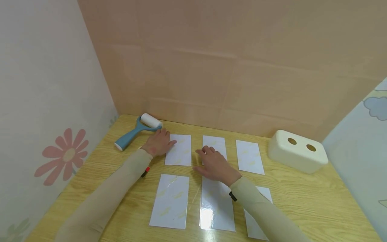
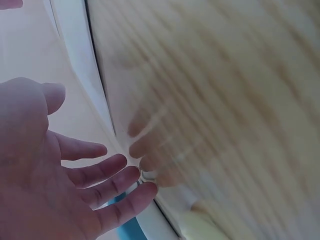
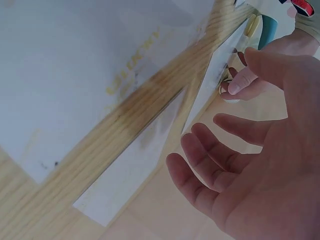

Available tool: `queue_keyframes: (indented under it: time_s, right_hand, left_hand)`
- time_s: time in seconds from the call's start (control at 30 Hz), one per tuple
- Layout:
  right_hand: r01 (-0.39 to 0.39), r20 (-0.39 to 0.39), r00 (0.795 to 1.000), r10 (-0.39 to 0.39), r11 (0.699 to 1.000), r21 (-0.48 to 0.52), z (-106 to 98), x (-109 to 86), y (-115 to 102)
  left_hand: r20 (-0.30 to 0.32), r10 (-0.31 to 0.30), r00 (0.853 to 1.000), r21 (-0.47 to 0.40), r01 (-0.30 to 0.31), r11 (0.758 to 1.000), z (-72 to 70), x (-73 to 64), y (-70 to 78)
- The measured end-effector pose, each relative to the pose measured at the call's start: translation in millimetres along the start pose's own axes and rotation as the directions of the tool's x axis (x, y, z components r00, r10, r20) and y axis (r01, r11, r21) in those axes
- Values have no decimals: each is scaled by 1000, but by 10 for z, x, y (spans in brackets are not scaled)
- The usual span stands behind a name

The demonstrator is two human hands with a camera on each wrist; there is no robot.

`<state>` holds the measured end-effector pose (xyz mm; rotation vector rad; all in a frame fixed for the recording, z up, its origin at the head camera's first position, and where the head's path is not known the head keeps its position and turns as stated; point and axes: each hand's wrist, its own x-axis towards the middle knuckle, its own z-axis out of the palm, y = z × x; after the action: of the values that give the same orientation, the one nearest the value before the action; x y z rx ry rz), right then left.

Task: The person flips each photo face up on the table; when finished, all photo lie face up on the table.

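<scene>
My left hand (image 1: 158, 143) is over the table just right of a lint roller (image 1: 130, 135) with a blue handle and white roll. Its fingertips come close to the roll, and its thumb overlaps the left edge of the back-left white card (image 1: 180, 151). In the left wrist view the fingers (image 2: 117, 192) are spread and loosely bent, holding nothing. My right hand (image 1: 216, 164) hovers over the back-middle card (image 1: 216, 142) and covers part of it. The right wrist view shows its fingers (image 3: 212, 150) relaxed, with nothing between them.
More white cards with faint yellow marks lie around: back right (image 1: 250, 157), front left (image 1: 170, 201), a glossy front-middle one (image 1: 216, 205) and one (image 1: 255, 225) partly under my right sleeve. A cream box (image 1: 297, 151) with two round holes stands at right. Behind rises a tan wall (image 1: 211, 77).
</scene>
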<state>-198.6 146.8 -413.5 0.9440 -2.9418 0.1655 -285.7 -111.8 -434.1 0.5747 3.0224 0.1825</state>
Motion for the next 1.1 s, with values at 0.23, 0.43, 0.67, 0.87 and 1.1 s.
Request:
queue_keyframes:
  time_s: [0.23, 0.43, 0.67, 0.87, 1.1]
  right_hand:
    - [24, -1, 1000, -24, 1000, -7, 67, 135, 6]
    - [4, 21, 1000, -4, 1000, -14, 110, 206, 10]
    - [-5, 65, 998, 5, 1000, -4, 112, 247, -2]
    - [-8, 80, 997, 9, 1000, -14, 126, 265, -5]
    - [-6, 87, 996, 9, 999, -34, 154, 291, 15]
  left_hand:
    - [10, -14, 1000, 20, 14, 1000, 26, 45, -19]
    - [-3, -16, 1000, 23, 16, 1000, 11, 68, 10]
    - [-3, -12, 1000, 21, 13, 1000, 20, 84, 13]
    - [17, -13, 1000, 3, 13, 1000, 19, 101, 1]
    - [52, -13, 999, -29, 14, 999, 7, 133, -33]
